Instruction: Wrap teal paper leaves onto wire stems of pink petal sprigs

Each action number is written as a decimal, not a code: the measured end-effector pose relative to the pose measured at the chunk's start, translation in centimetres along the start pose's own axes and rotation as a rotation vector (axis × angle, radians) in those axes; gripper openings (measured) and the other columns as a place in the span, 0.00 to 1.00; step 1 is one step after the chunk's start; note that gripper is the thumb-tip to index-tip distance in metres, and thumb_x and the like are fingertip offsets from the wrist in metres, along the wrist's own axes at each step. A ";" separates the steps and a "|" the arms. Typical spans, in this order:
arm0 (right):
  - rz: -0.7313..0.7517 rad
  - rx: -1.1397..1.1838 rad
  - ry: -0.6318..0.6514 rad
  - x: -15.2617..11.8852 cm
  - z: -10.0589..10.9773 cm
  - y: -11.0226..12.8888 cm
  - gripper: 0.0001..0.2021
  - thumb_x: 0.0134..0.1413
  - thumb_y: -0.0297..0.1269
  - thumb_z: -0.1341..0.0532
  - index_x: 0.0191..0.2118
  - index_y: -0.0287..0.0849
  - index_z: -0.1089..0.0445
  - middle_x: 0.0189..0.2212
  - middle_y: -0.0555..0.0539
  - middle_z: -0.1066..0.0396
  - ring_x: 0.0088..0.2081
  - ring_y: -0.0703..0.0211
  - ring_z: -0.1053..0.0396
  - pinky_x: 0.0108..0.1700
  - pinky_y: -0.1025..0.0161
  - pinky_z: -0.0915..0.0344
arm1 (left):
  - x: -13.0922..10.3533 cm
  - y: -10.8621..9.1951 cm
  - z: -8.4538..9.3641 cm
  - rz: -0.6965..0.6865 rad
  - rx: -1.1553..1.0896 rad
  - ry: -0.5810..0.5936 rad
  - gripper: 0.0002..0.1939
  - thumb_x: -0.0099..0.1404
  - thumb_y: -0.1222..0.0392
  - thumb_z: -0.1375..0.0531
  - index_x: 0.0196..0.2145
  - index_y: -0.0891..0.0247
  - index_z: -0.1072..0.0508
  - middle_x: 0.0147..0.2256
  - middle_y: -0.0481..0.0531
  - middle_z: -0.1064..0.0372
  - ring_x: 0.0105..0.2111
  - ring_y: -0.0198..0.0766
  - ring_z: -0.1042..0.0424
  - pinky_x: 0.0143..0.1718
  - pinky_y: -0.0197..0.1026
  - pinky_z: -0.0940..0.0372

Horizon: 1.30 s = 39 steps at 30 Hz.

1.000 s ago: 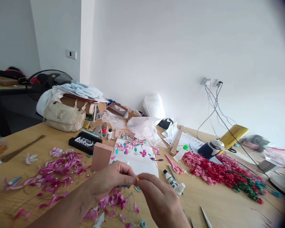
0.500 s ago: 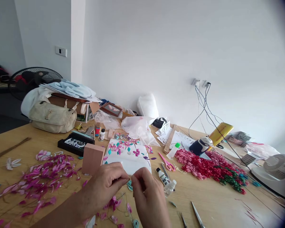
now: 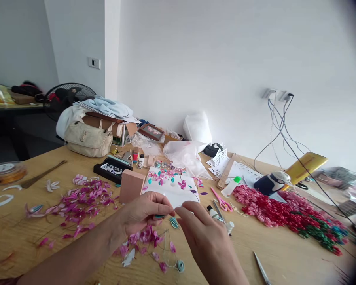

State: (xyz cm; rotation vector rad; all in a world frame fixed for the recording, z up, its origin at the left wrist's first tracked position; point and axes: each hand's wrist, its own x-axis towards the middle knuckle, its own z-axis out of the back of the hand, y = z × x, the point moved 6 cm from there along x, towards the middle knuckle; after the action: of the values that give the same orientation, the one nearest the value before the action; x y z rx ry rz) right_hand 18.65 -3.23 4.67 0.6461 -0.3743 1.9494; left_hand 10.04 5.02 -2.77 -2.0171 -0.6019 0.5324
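Note:
My left hand (image 3: 146, 211) is closed in a pinch above the table, with a small teal leaf (image 3: 158, 216) showing between its fingers. Close by on the right, my right hand (image 3: 206, 233) has thumb and fingers pressed together; what they hold is too small to make out. Behind and below the fingertips lie more teal leaves (image 3: 174, 222). Pink petals (image 3: 148, 236) and a white leaf-shaped piece (image 3: 128, 257) are scattered under the hands, beside a teal coil (image 3: 180, 265). Past the hands, a white sheet (image 3: 158, 194) carries pink flowers with teal leaves.
A wooden block (image 3: 131, 186) stands left of the sheet, near a black tray (image 3: 114, 169). A heap of magenta petals (image 3: 87, 200) spreads at left. To the right are pink scissors (image 3: 222, 201), a green-capped bottle (image 3: 230, 187), red flower strands (image 3: 267, 209) and pointed metal blades (image 3: 261, 268).
The view has swung left, so things appear further right. My hands have drawn slightly apart, and the left has turned so its fingers and the teal leaf show.

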 end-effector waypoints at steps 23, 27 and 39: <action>-0.172 0.168 -0.034 -0.2 -1.0 0.0 0.13 0.51 0.23 0.53 0.23 0.41 0.37 0.18 0.51 0.37 0.19 0.65 0.42 0.21 0.70 0.48 | -1.3 -1.5 -0.5 -0.051 0.481 -0.077 0.13 0.53 0.53 0.39 0.23 0.66 0.31 0.18 0.43 0.46 0.19 0.28 0.51 0.20 0.32 0.56; -0.389 0.317 -0.072 -0.3 -1.6 -0.7 0.11 0.51 0.27 0.51 0.21 0.42 0.40 0.16 0.53 0.39 0.19 0.66 0.42 0.22 0.70 0.50 | -2.1 -3.3 -1.1 -0.339 0.981 -0.176 0.12 0.59 0.55 0.44 0.25 0.63 0.27 0.23 0.48 0.36 0.26 0.34 0.38 0.28 0.33 0.44; -0.574 0.485 -0.105 -0.4 -2.2 -1.6 0.10 0.50 0.30 0.49 0.20 0.42 0.40 0.15 0.54 0.39 0.18 0.67 0.42 0.22 0.71 0.49 | -2.2 -3.6 -2.1 -0.534 1.113 -0.155 0.10 0.62 0.59 0.47 0.30 0.62 0.27 0.27 0.50 0.33 0.29 0.35 0.33 0.30 0.33 0.40</action>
State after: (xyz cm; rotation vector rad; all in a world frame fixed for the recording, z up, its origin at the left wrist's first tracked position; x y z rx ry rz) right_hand 19.67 -1.66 2.67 1.0393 0.2214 1.4512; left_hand 8.82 3.89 1.60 -0.7336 -0.6874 0.5218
